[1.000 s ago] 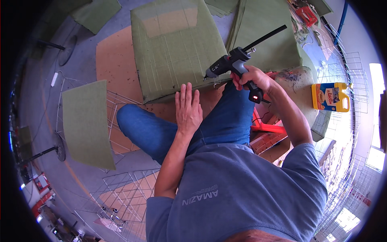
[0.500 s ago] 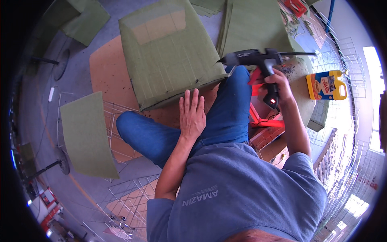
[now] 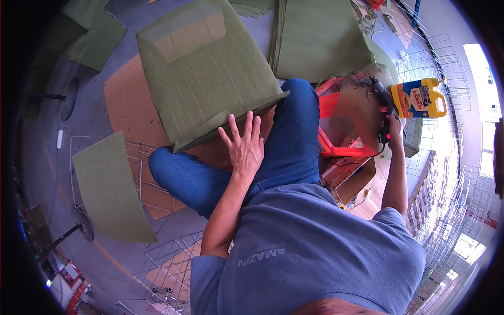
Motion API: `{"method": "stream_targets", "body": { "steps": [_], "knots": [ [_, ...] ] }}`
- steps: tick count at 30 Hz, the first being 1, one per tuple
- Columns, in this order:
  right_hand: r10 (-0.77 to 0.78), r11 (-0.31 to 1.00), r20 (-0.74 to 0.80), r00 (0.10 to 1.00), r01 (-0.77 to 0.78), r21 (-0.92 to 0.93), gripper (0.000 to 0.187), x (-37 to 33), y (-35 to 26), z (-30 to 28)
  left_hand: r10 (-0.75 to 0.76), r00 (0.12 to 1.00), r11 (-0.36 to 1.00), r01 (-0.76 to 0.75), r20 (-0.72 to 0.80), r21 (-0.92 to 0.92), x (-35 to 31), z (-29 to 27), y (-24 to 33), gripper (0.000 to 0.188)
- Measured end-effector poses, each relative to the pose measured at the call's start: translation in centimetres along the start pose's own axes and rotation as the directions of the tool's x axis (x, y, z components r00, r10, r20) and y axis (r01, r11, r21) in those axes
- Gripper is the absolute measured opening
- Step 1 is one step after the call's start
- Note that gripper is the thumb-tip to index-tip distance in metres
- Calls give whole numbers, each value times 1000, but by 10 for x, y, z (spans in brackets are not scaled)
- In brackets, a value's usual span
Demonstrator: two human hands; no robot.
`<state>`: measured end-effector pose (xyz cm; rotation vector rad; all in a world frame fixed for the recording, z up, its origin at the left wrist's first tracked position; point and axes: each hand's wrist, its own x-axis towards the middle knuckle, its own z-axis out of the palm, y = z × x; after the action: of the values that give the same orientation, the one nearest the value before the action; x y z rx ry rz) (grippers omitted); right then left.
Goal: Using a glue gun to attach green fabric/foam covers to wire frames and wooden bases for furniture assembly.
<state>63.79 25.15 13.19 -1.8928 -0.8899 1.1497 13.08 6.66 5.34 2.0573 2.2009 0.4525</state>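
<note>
Yellow jug, wire panels at right; brown cardboard on grey floor; round-based stand left.

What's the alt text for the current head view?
A seated person has the left grip, a spread bare hand, at the near edge of a green cloth-covered frame; the right grip holds a dark tool beside a yellow jug.

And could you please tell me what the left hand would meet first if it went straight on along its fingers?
Most likely the near side of the green fabric-covered box; the left hand's fingertips overlap it in the picture, though depth leaves contact unclear.
</note>
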Motion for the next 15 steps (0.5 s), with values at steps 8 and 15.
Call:
{"method": "stream_targets", "body": {
  "steps": [8,15],
  "knots": [
    [-849,127,179,497,521,-844,36,-91,-54,127,15,1000,998,-15,4,56,6,2,-4,75],
    [-649,-87,760,18,991,-98,52,-184,3,339,137,989,989,-139,-47,-43,9,1,-26,48]
  ]
}}
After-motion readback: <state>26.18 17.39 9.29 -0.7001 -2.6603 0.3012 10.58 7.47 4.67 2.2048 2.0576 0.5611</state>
